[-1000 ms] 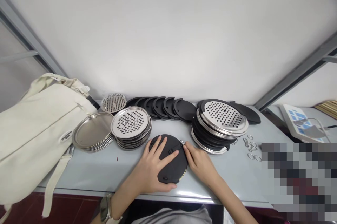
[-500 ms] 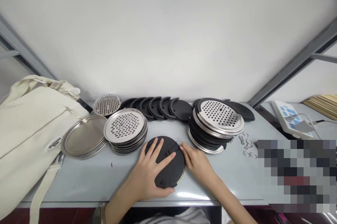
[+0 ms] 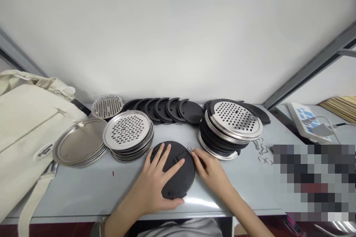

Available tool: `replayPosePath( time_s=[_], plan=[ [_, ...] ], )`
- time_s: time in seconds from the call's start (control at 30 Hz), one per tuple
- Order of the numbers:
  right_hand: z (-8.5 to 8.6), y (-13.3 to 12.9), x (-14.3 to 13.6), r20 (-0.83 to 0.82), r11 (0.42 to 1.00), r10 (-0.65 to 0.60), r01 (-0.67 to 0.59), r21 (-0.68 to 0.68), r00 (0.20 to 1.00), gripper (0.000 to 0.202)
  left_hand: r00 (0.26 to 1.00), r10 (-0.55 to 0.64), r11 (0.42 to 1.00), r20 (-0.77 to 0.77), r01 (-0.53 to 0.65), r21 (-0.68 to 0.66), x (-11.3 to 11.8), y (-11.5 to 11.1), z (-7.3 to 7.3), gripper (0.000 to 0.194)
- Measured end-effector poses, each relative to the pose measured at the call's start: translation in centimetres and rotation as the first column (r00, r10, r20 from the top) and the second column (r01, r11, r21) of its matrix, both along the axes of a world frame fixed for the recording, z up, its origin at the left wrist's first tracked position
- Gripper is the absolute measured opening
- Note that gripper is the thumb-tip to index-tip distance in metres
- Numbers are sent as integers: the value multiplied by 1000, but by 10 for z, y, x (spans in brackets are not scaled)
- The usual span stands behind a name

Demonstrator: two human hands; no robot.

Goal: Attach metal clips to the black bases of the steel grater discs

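A round black disc [image 3: 178,181] lies on the grey table near its front edge. My left hand [image 3: 155,181] rests on the disc with its fingers spread. At the disc's upper right edge, my right hand [image 3: 208,168] pinches a small metal ring [image 3: 189,149]. Left of the disc stands a stack of perforated metal grater plates [image 3: 128,131]. On the right, a taller stack of black and metal discs [image 3: 236,120] has a perforated plate on top.
Plain metal plates [image 3: 80,142] and a cream bag [image 3: 25,129] are at the left. Black discs [image 3: 191,112] line the wall. Loose metal rings [image 3: 263,151] lie right of the tall stack, near a white and blue box [image 3: 304,118].
The view has shifted slightly, so the left stacks and the bag appear farther left. Both hands keep nearly the same places at the disc.
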State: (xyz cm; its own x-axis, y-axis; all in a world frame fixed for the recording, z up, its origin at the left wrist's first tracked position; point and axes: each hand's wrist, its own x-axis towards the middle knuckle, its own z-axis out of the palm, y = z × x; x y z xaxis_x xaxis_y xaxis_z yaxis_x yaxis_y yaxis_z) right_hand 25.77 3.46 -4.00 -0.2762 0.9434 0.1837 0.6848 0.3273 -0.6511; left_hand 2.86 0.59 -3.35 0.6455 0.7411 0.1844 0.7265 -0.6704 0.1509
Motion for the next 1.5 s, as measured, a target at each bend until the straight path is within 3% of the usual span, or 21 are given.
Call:
replayPosePath(
  time_s=[0.23,0.4,0.6,0.97,1.5],
  plan=[
    [0,-1,2,-213,999,27,-16,51,977,26,1000,0,1000,5,0,1,0,0,1,99],
    [-5,-1,2,-224,998,0,16,66,975,24,1000,-12,1000,14,12,11,-2,-1,3,96],
    [0,-3,0,-218,999,36,-33,21,975,23,997,-75,997,4,75,-1,-9,-1,5,94],
    [1,-1,-1,-238,994,48,-70,-85,970,25,999,-54,999,8,54,2,-9,-3,3,92],
    [-1,-1,-2,-270,992,47,-76,-101,962,23,998,-54,999,-19,54,-8,-8,-2,4,91]
  ],
)
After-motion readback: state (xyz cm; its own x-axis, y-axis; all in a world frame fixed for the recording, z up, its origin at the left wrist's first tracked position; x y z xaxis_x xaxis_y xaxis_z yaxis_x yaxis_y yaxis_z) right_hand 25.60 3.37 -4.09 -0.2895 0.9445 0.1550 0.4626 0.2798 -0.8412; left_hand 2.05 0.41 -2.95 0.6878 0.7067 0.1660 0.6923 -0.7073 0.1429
